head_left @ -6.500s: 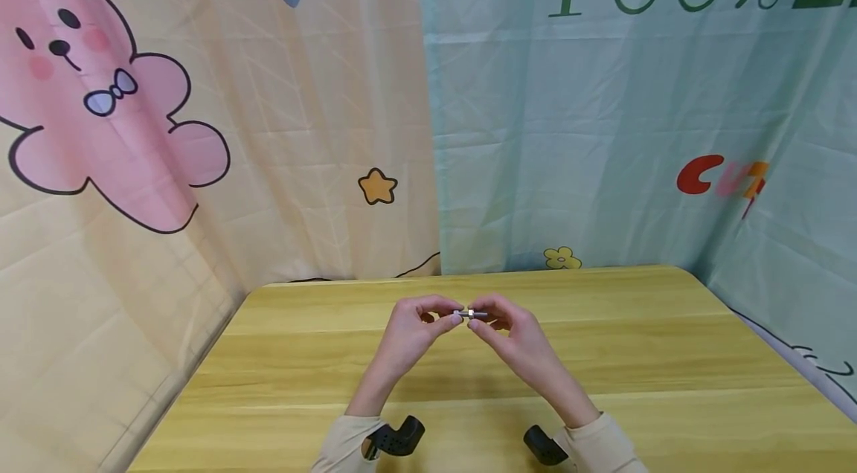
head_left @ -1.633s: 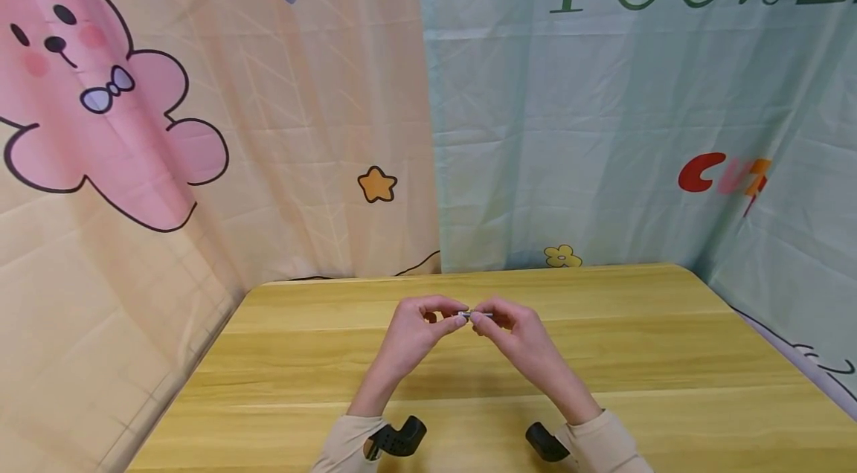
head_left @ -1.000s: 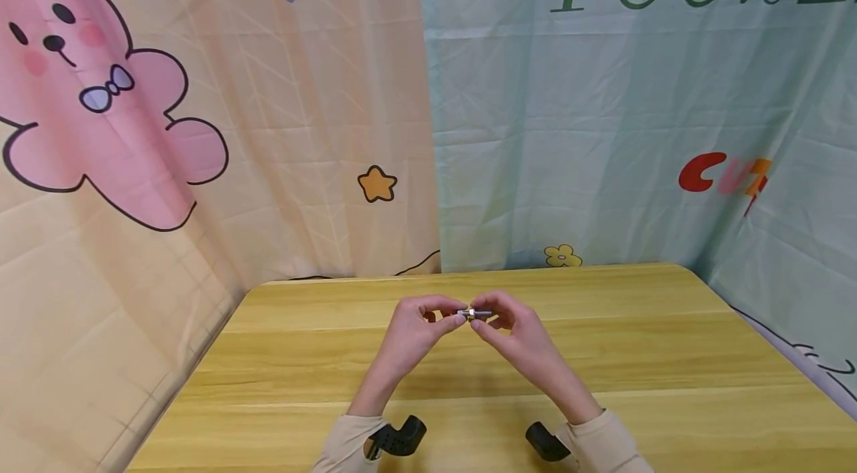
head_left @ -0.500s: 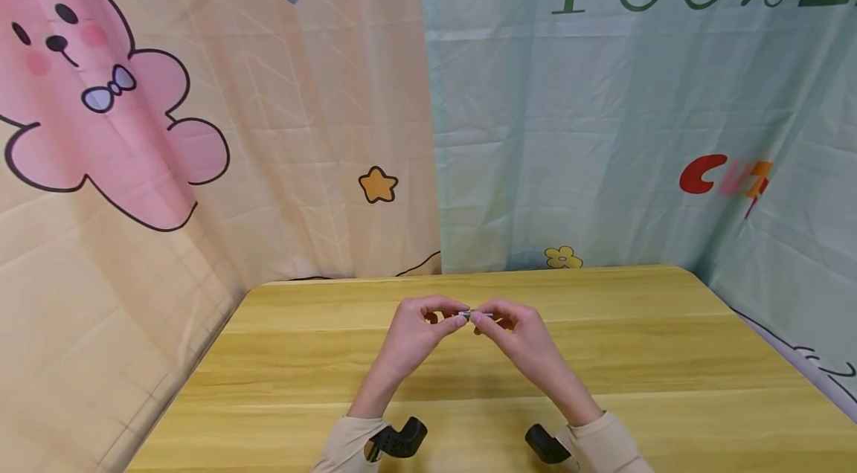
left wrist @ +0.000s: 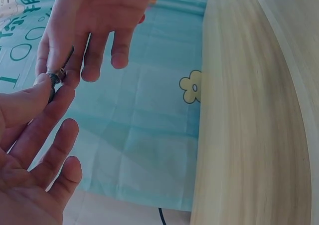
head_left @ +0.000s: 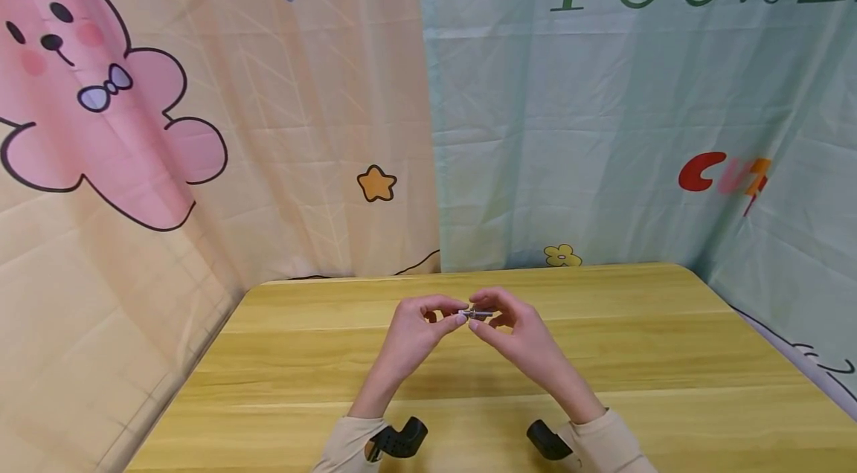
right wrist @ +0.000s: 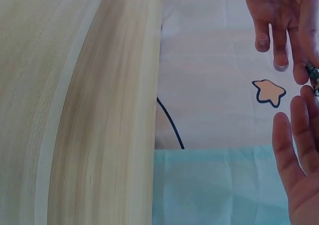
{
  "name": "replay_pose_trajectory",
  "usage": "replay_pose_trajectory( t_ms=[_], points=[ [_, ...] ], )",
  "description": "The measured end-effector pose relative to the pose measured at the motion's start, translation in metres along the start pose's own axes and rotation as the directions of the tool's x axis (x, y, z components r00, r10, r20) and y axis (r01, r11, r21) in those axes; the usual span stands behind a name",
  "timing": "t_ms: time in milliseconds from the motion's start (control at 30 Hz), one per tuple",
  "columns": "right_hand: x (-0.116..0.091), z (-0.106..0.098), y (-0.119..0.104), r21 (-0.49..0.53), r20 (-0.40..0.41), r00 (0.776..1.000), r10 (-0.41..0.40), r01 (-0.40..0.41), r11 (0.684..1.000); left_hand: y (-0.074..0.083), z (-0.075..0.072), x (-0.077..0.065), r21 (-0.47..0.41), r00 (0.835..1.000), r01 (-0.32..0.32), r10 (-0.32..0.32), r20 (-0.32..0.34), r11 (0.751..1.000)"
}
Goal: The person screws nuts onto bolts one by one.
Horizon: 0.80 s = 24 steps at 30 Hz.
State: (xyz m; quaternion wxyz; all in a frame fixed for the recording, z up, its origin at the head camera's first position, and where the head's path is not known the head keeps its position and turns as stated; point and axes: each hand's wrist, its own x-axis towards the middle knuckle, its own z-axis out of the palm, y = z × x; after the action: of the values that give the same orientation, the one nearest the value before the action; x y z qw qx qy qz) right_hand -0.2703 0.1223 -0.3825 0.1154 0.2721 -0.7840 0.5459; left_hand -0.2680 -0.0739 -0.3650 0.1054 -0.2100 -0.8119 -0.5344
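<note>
Over the table, my left hand [head_left: 415, 328] pinches the head end of a small metal bolt [head_left: 484, 314] between thumb and index finger. The bolt lies roughly level, its shank pointing right. A shiny nut [head_left: 472, 314] sits on the shank, close to the left fingertips. My right hand [head_left: 514, 328] has its thumb below and index finger above the nut, tips slightly spread in the head view. In the left wrist view, the right fingertips lie right at the nut [left wrist: 61, 75], and the thin shank [left wrist: 69, 57] runs up between them. The bolt's head is mostly hidden by the left fingers.
The wooden table [head_left: 321, 369] has rounded far corners. Printed curtains [head_left: 321, 123] hang behind it and along both sides. Each wrist wears a black camera mount [head_left: 402, 437] below a beige sleeve [head_left: 351, 443].
My right thumb and index finger have spread since half a second ago, uncovering the nut. Since the oldest frame, the nut has come closer to the left fingertips. The left hand barely moved.
</note>
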Motion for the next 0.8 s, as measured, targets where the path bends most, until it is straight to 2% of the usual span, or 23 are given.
replay_pose_trajectory(
  t_ms=[233, 500, 800],
  points=[
    [-0.0003, 0.0022, -0.0002, -0.049, -0.028, 0.995, -0.096, 0.094, 0.994, -0.002, -0.0027, -0.0006, -0.013, 1.0, -0.022, 0.022, 0.012, 1.0],
    [-0.0004, 0.0013, 0.0007, -0.074, -0.022, 0.999, -0.046, 0.045, 0.996, -0.0034, -0.0042, -0.0012, -0.006, 0.999, -0.031, 0.031, 0.03, 1.0],
    [-0.0016, 0.0025, 0.0031, -0.146, -0.041, 0.999, -0.035, 0.028, 0.989, -0.003, -0.0026, -0.0014, -0.015, 0.998, -0.049, 0.049, 0.031, 0.999]
  ],
)
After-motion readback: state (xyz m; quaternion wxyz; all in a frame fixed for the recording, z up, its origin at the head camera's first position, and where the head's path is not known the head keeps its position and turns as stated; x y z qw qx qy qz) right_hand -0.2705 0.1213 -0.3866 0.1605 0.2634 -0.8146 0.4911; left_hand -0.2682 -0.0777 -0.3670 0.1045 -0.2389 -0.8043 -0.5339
